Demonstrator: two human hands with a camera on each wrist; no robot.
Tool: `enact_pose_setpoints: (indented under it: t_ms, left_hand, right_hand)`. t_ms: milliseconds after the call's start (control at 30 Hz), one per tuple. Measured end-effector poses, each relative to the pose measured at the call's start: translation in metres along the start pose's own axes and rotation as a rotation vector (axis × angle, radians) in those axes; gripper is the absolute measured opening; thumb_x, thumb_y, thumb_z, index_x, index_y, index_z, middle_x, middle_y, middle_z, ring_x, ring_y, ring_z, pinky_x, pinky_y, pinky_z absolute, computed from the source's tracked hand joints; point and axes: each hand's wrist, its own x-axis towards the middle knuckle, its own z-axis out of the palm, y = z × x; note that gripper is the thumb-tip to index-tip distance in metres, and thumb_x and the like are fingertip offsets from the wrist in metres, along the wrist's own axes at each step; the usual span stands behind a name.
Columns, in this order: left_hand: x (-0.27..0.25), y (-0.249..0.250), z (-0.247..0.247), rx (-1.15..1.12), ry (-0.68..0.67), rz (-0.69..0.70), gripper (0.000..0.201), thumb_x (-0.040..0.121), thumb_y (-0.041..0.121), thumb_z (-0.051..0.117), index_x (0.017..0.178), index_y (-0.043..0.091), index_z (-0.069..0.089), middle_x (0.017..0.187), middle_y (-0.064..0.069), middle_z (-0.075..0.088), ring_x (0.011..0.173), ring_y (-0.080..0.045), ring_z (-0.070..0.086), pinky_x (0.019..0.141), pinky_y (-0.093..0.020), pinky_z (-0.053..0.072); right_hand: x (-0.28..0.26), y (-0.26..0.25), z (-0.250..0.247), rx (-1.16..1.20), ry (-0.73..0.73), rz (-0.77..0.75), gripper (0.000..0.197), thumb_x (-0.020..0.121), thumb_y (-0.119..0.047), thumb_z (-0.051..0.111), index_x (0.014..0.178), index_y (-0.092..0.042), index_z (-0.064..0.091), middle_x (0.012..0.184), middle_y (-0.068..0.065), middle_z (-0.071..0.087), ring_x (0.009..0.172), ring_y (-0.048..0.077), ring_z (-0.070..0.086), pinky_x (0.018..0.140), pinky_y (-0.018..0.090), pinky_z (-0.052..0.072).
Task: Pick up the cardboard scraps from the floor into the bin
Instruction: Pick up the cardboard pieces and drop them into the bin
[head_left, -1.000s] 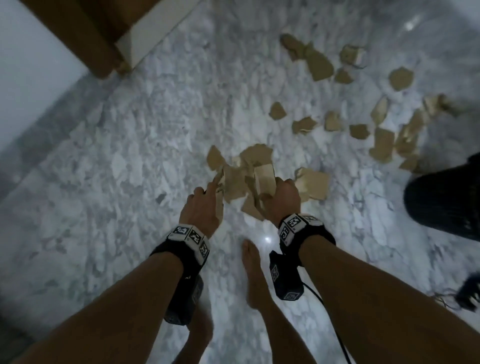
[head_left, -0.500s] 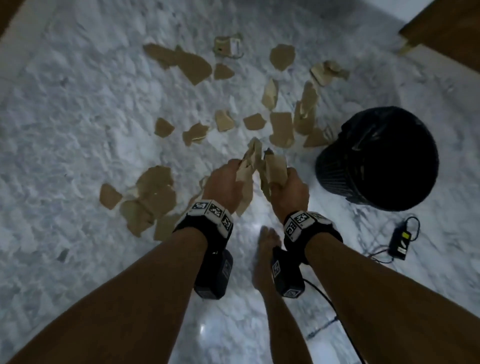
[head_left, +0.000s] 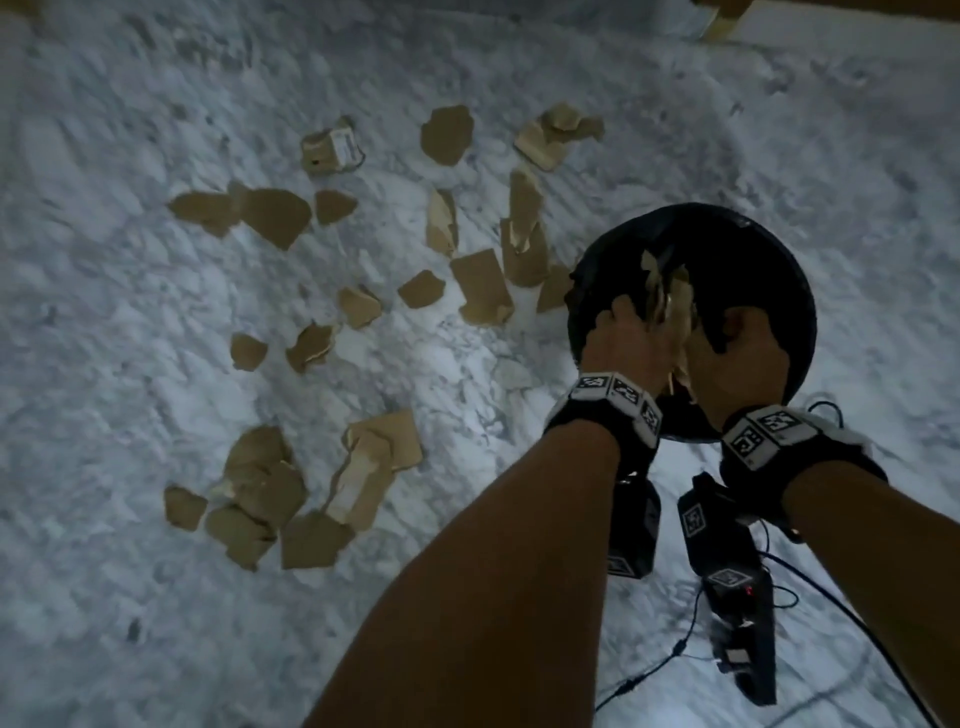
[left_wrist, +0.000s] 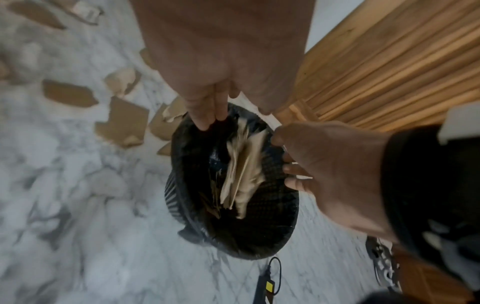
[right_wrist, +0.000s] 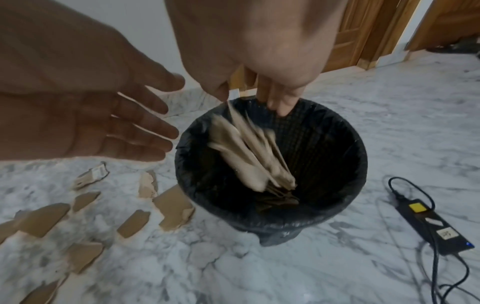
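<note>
Right wrist view: both hands (right_wrist: 85, 123) spreading wide, cardboard scraps (right_wrist: 249, 158) dropping into bin (right_wrist: 345, 144); light, stiff — pinch edges.

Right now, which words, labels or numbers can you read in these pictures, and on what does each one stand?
White sticker on the black power adapter: handwritten, too blurred to read.
White label on a folded brown cardboard scrap: too small to read.
Black-and-white wristbands: square code patterns, no words.
</note>
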Motion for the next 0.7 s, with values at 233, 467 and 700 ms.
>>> enact_pose_setpoints:
  t_ms: [233,467,700]
  left_hand:
    - [-0.03,-0.138,-0.036,0.076,0.018,-0.15,0.053,0.098,0.031,0.044,0.141,0.002,0.036,0.141,-0.02,0.044,0.13,-0.035,0.042,0.108,-0.042,0.036]
    - [-0.073,-0.354,-0.105,0.286,0.065,-0.339,0.051,0.095,0.031,0.049,0.138,0.004,0.04,0.14,-0.016,0.044,0.129,-0.033,0.041,0.106,-0.041,0.035]
    - [-0.074,-0.518,-0.098,0.377,0.05,-0.492,0.078,0.079,0.044,0.068,0.139,0.009,0.032,0.142,-0.013,0.038,0.133,-0.032,0.035,0.102,-0.047,0.039]
  right_hand:
    - [-0.057,-0.021,0.086,-0.091,-0.063,-0.164,0.044,0.083,-0.031,0.052,0.111,0.002,0.058,0.116,0.026,0.054,0.109,0.039,0.052,0.09,0.043,0.043]
    - [-0.151,-0.036,0.262,-0.277,-0.457,-0.335,0.04,0.091,-0.024,0.06,0.128,-0.012,0.051,0.137,0.013,0.043,0.125,0.031,0.045,0.096,0.043,0.044]
    - [-0.174,-0.011,0.428,-0.696,-0.749,-0.554,0.08,0.083,-0.025,0.069,0.148,-0.017,0.022,0.159,0.011,0.012,0.142,0.035,0.021,0.106,0.053,0.034]
